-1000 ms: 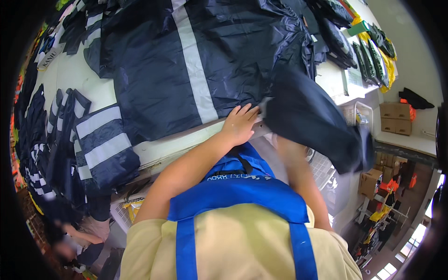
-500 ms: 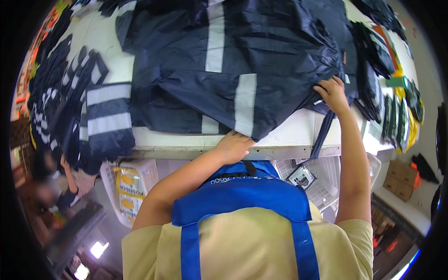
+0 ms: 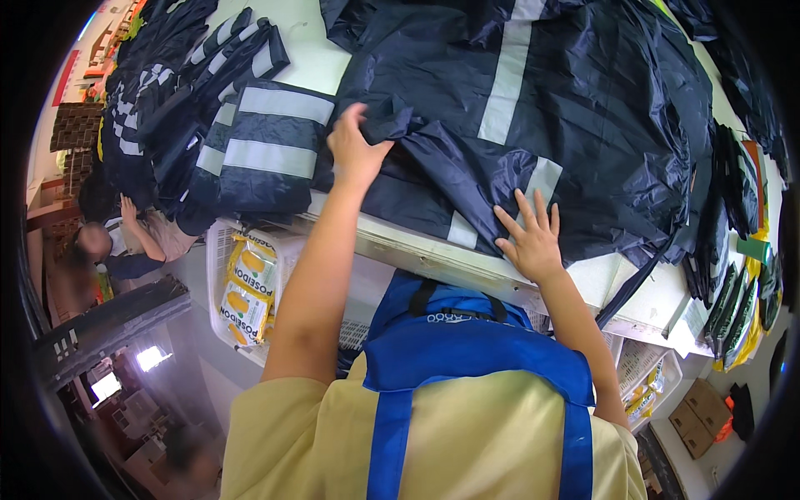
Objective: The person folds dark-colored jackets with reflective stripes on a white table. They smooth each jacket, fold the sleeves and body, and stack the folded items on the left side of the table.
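Note:
A dark navy jacket-like garment (image 3: pixel 600 158) with grey reflective strips lies spread over the white table, its lower part folded and creased. My right hand (image 3: pixel 535 242) rests flat near the garment's front edge, fingers spread, beside a short grey strip. At the garment's left edge is my left hand (image 3: pixel 358 154), raised with thumb and fingers apart. It is next to a bunched fold of the fabric; whether it touches the fold I cannot tell. Just left of that hand sits a folded navy garment (image 3: pixel 271 142) with two wide grey strips.
More navy garments (image 3: pixel 167 92) are heaped at the left. Folded dark packs (image 3: pixel 729 312) stand at the right table edge. Below are a white basket (image 3: pixel 218 287) with yellow-white packets, another basket (image 3: pixel 637 358) and cardboard boxes (image 3: pixel 700 412). Another person's hand (image 3: pixel 129 212) is at far left.
The view has swung left. My left hand has gone from the front hem to the garment's left edge. My right hand has let go of the right side and now lies near the hem.

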`<state>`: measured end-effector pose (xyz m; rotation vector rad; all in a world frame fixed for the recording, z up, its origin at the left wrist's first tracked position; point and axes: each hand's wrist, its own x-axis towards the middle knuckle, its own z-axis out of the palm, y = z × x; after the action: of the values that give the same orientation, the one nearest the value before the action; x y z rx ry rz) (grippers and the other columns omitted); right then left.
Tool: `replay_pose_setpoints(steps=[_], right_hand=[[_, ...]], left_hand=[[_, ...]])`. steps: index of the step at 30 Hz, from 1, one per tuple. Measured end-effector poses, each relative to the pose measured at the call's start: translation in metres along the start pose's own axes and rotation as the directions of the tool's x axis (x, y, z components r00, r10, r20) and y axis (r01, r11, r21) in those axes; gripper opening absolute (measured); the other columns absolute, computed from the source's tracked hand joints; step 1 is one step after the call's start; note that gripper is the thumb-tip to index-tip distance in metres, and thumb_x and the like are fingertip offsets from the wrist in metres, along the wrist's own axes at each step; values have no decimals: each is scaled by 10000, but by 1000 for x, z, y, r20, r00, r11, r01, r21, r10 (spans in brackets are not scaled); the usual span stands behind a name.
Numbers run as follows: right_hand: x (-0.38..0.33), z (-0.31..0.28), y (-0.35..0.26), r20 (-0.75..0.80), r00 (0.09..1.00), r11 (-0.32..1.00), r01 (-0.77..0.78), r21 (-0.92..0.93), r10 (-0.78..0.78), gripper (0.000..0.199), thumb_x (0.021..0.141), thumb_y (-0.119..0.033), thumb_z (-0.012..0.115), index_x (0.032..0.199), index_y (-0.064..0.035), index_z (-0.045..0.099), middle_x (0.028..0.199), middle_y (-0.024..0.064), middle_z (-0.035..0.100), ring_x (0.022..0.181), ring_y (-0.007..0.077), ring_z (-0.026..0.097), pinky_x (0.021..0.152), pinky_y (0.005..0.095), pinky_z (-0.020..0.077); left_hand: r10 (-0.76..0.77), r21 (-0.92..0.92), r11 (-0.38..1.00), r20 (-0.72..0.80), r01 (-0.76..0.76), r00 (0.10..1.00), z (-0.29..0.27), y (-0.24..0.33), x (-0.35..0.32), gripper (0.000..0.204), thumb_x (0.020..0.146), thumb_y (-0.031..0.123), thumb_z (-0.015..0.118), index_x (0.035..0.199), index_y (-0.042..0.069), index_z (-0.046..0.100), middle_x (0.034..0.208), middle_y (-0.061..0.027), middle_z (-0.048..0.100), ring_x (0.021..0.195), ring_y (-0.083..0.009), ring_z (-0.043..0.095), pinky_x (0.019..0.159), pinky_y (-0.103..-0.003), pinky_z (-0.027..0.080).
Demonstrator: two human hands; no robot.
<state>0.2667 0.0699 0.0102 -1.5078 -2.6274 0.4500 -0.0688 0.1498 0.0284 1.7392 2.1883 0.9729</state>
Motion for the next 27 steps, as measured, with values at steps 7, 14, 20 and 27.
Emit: replay_pose_setpoints(steps=[7, 14, 20, 27], right_hand=[[3, 12, 14, 28, 984, 960, -177, 217, 175, 631, 865, -427, 568, 1409, -148, 415, 1500, 61, 327, 1431, 313, 174, 1125, 573, 74], [27, -7, -32, -270, 895, 915, -273, 296, 355, 402, 917, -336, 535, 1215, -68, 561, 1226, 136, 509, 1201, 332, 422, 1035, 488, 280], [77, -110, -121, 218, 872, -27, -229, 973, 438, 210, 891, -149, 607, 1031, 7, 606, 716, -3, 590, 622, 56, 506, 582, 215, 388], [80, -101, -111, 97, 917, 285, -219, 933, 387, 143, 865, -30, 600, 1001, 3, 627, 730, -27, 553, 648, 21, 473, 574, 178, 369]], left_hand=[[487, -434, 822, 203, -368, 849, -78, 13, -14, 394, 577, 47, 825, 787, 66, 492, 1004, -90, 538, 1082, -319, 516, 897, -397, 425], [720, -482, 624, 47, -615, 693, -107, 46, -33, 203, 614, -8, 716, 722, 94, 577, 1030, -93, 526, 1117, -352, 495, 911, -439, 436], [822, -518, 488, -1, -703, 570, -104, 53, -45, 206, 624, 45, 745, 798, 103, 652, 1168, -147, 513, 1150, -346, 473, 923, -449, 449], [395, -330, 894, 262, -303, 881, -79, 51, 0, 607, 733, 152, 663, 1308, 68, 487, 1412, -166, 396, 1283, -330, 390, 1041, -400, 343]])
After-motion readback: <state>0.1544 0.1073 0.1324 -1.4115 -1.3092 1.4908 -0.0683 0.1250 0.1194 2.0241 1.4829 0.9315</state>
